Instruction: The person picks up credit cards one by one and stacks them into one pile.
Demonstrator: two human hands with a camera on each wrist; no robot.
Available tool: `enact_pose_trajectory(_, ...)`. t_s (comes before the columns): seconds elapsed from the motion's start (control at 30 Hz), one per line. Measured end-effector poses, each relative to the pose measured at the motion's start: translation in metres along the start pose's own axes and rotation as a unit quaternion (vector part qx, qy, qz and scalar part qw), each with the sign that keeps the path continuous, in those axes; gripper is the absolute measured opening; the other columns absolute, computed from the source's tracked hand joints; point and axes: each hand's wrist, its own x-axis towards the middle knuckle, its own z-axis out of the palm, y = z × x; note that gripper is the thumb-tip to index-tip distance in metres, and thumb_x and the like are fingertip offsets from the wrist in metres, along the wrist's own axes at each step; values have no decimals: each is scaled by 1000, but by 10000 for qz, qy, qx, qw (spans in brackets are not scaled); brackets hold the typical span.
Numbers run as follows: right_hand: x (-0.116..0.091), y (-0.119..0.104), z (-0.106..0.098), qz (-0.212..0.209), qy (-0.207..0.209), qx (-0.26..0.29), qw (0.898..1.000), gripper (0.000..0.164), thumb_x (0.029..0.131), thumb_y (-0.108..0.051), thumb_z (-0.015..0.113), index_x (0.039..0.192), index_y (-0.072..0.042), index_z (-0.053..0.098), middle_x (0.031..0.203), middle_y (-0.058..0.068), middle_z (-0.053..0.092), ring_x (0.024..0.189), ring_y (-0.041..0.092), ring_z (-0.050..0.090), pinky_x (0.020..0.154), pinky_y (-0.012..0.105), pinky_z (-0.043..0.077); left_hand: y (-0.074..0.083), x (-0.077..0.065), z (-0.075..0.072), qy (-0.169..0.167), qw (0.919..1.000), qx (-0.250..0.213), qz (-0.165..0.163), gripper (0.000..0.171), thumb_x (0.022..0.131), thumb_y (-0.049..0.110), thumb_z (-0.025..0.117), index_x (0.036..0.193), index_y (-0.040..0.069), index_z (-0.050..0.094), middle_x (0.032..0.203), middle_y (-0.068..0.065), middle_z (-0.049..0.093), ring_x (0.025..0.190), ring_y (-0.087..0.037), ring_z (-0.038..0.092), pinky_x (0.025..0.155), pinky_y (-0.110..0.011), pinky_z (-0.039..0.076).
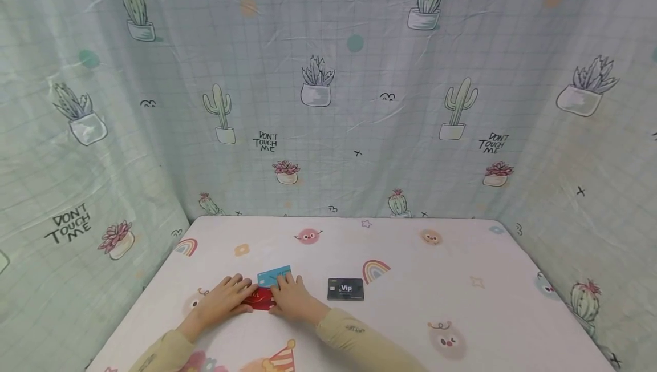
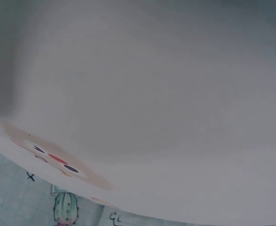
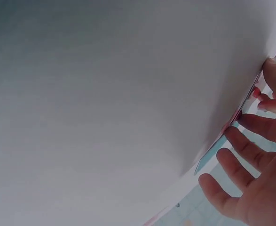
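A red card [image 1: 260, 299] lies on the white patterned table between both hands. My left hand [image 1: 226, 298] holds its left end, index finger by the upper edge and thumb by the lower. At the right end, my right hand [image 1: 295, 299] has thumb and index finger on the red card. Just above the red card lies a blue card [image 1: 272, 276], its lower edge meeting the red one; other right fingertips reach its right part. In the right wrist view, the blue card [image 3: 208, 155] shows edge-on beside the spread fingers [image 3: 243, 146]. The left wrist view shows no hand.
To the right of my right hand lies a black card [image 1: 345, 289] marked "Vip". The tabletop [image 1: 410, 315] carries printed rainbows and faces. Curtains [image 1: 328, 121] with cactus prints stand behind the table and along both sides.
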Motion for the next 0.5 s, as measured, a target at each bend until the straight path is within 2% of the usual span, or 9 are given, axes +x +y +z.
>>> enact_pose_trajectory(0.2,2,4,-1,-148,26,43,9999,54,81,-57,49,122,-21,50,121,-2,47,109,15,40,92,38,41,0,1,0,36,10000,-5,49,47,79,47,59,115,16,57,98,3,54,91,-14,46,78,-35,42)
enact_pose_trajectory(0.37,3,7,0,-161,-8,187,9997,60,79,-59,51,123,-19,49,124,0,46,112,17,40,92,40,41,4,4,0,34,10000,-21,70,48,79,45,60,116,14,57,96,2,53,90,-15,46,78,-35,42)
enact_pose_trajectory(0.5,3,8,0,-244,136,344,9990,54,78,-59,52,115,-20,52,117,2,46,109,18,41,87,40,43,7,7,0,-68,10000,52,-46,46,81,42,60,117,14,57,96,1,52,89,-15,46,78,-35,42)
